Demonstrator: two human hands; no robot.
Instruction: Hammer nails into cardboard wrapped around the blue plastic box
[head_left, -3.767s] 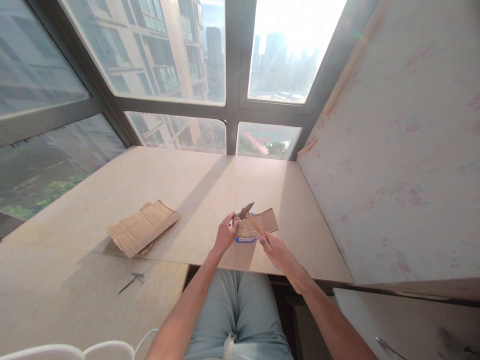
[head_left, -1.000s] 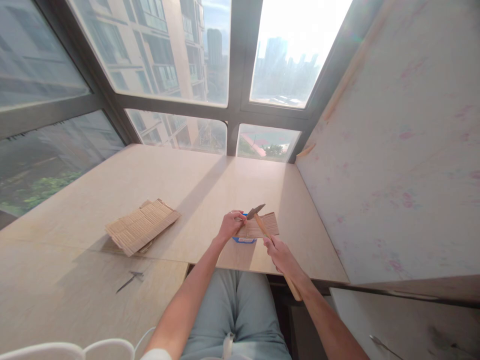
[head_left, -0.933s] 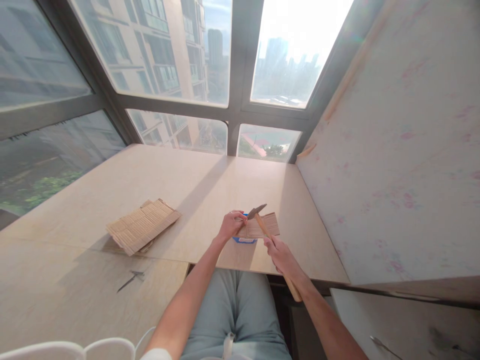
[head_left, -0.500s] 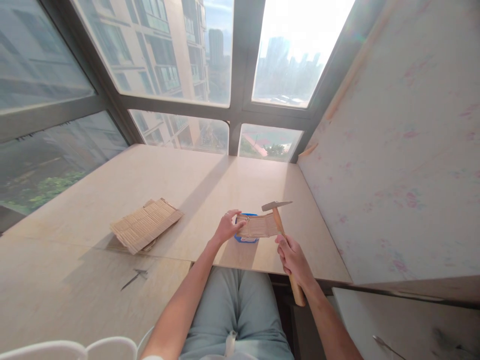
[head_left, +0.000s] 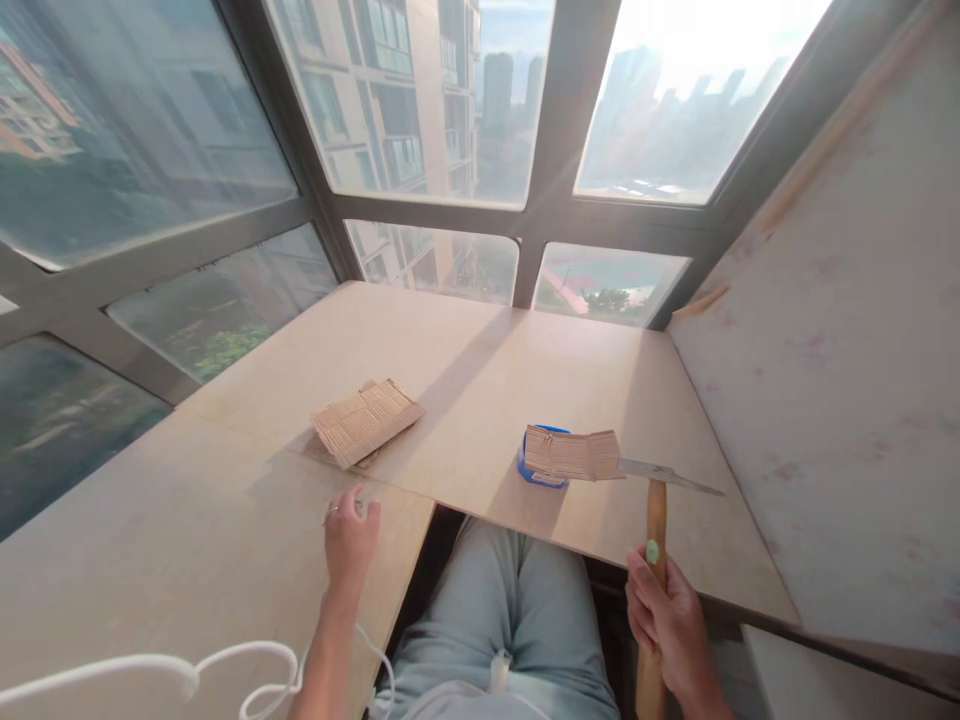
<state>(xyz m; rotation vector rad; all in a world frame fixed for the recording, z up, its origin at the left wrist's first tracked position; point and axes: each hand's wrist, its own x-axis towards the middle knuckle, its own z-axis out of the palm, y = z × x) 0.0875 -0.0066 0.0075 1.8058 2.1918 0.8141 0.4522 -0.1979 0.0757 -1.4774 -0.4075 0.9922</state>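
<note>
My right hand (head_left: 679, 610) grips the hammer (head_left: 656, 520), lower right. My left hand (head_left: 350, 540) is lower left, can't tell if pinching. Cardboard strip (head_left: 574, 455) sits on blue container (head_left: 527, 472), centre right.

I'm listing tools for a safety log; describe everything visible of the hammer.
The hammer has a long, slim head, grey and metal-looking, tapering toward its right end. Its light-brown handle looks wooden and carries a pale-green oval mark. The right hand closes around the handle, which stands nearly upright in the picture, its lower end reaching the bottom edge. In this view, the head's left end meets the right edge of the corrugated cardboard; whether they touch cannot be told.
</note>
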